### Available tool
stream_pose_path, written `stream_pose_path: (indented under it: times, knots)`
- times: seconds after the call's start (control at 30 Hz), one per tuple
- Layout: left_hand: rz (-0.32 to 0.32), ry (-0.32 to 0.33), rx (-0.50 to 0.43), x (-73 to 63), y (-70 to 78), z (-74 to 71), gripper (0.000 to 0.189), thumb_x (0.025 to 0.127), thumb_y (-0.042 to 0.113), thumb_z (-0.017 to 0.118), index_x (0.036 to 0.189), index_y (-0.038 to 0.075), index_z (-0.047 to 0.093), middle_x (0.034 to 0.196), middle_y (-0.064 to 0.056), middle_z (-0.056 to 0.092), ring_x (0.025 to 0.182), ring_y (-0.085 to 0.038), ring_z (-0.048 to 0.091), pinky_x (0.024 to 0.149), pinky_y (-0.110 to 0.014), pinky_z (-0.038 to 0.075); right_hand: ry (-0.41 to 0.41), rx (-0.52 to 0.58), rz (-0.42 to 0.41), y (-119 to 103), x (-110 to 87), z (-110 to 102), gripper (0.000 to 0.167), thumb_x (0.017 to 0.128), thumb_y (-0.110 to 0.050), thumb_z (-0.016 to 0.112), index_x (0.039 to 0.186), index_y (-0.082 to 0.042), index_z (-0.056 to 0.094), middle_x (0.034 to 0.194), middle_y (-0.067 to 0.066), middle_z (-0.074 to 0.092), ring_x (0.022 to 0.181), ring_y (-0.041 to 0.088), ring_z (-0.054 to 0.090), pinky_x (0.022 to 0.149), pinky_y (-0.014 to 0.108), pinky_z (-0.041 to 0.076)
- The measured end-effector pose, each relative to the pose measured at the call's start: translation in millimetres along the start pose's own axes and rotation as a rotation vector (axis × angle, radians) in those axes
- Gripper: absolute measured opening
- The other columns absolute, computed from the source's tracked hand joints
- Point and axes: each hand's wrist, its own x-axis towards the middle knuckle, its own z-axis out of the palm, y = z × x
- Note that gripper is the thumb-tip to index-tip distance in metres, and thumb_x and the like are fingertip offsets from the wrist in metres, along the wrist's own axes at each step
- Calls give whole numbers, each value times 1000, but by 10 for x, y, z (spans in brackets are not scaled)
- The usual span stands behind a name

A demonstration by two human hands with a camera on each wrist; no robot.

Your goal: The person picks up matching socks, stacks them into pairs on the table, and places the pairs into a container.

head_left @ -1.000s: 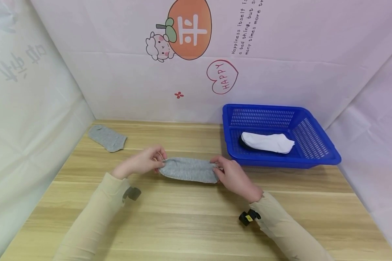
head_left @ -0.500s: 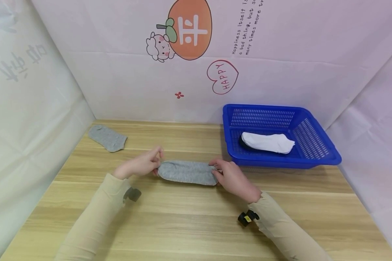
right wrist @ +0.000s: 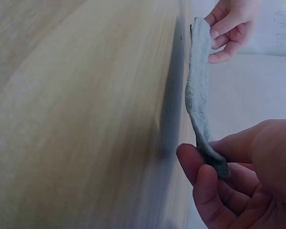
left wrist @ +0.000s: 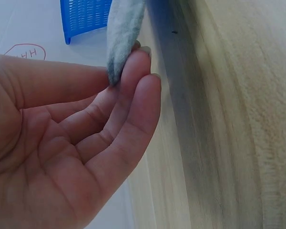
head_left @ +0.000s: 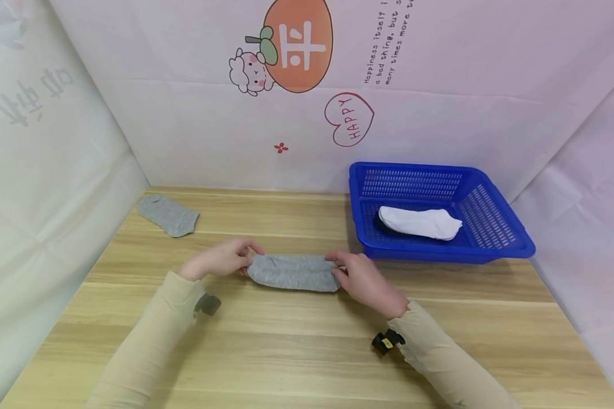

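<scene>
A grey sock (head_left: 293, 273) is stretched between both hands near the middle of the table. My left hand (head_left: 224, 259) pinches its left end; in the left wrist view the thumb and fingers meet on the fabric's tip (left wrist: 119, 52). At the other end, my right hand (head_left: 367, 279) grips the sock between thumb and fingers, and the right wrist view has the cloth (right wrist: 199, 95) held off the tabletop with a shadow beneath. Another grey sock (head_left: 168, 216) lies flat at the table's back left.
A blue basket (head_left: 442, 251) stands at the back right, holding folded white socks (head_left: 420, 222) with something black partly hidden under them. A white printed cloth (head_left: 209, 136) hangs behind the wooden table (head_left: 286, 352), with more white cloth along both sides.
The grey sock has come slightly nearer the front edge with both hands. My left fingers have shifted on its end. The other sock and the basket stay put.
</scene>
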Motion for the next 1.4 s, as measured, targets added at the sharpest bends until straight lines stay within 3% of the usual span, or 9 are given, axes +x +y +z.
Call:
stream_pose_path:
  times: [0.1, 0.23, 0.33, 0.5, 0.7, 0.9, 1.1, 1.23, 1.4]
  knots:
    - [3, -2, 7, 5, 9, 8, 29, 100, -7, 47, 126, -8, 57, 82, -10, 61, 74, -23, 59, 66, -33, 50, 3, -21, -19, 9, -2, 21, 30, 97, -2, 68, 127, -3, 67, 101, 7, 73, 61, 7, 55, 56, 29, 48]
    - [7, -2, 1, 25, 10, 23, 30, 93, -13, 47, 121, -10, 58, 85, -11, 59, 74, -23, 57, 66, -31, 49, 11, -53, -46, 19, -3, 49, 32, 93, 0, 71, 125, -2, 68, 113, 11, 72, 87, 17, 68, 73, 36, 56]
    - [0, 3, -7, 37, 5, 39, 29, 90, -16, 50, 117, -11, 58, 86, -11, 58, 75, -22, 57, 67, -31, 51, 8, -89, -65, 16, -2, 58, 34, 92, 0, 73, 125, -1, 69, 119, 12, 69, 102, 22, 66, 84, 40, 55]
    - [-16, 2, -22, 27, 0, 68, 21, 91, -17, 52, 109, -6, 53, 85, -11, 55, 73, -23, 58, 66, -35, 52, -18, -141, -85, 24, -10, 65, 35, 92, -1, 72, 127, -2, 69, 113, 9, 65, 87, 18, 55, 74, 36, 51]
    - [36, -8, -1, 29, -25, 85, 21, 89, -21, 51, 93, -1, 49, 82, -9, 51, 73, -22, 54, 63, -33, 49, -45, -176, -88, 49, -22, 68, 38, 94, -2, 71, 132, -1, 66, 113, 10, 62, 85, 16, 54, 73, 34, 50]
    - [-10, -30, 30, 29, -29, 85, 27, 90, -18, 49, 107, -3, 64, 89, -12, 59, 75, -19, 54, 66, -30, 48, -61, -186, -84, 80, -20, 65, 41, 95, -6, 72, 134, 1, 64, 112, 9, 60, 86, 16, 55, 75, 34, 51]
    - [-88, -9, 36, 31, -34, 97, 26, 91, -17, 50, 108, -4, 65, 90, -11, 58, 77, -19, 54, 70, -31, 48, -82, -172, -76, 116, -32, 46, 46, 97, -9, 70, 141, -2, 60, 104, 5, 55, 81, 14, 51, 71, 32, 49]
    - [-96, 0, 39, 26, -31, 101, 26, 90, -17, 50, 107, -5, 66, 88, -11, 59, 76, -19, 56, 69, -30, 49, -103, -160, -97, 117, -28, 38, 52, 97, -5, 67, 148, -11, 55, 101, 4, 53, 75, 13, 48, 66, 29, 47]
    - [-101, 1, 41, 15, -29, 89, 25, 91, -16, 50, 107, -5, 65, 89, -12, 59, 75, -19, 56, 68, -30, 49, -128, -179, -90, 113, -25, 42, 47, 99, -5, 64, 144, -14, 59, 97, 1, 50, 73, 12, 48, 64, 29, 46]
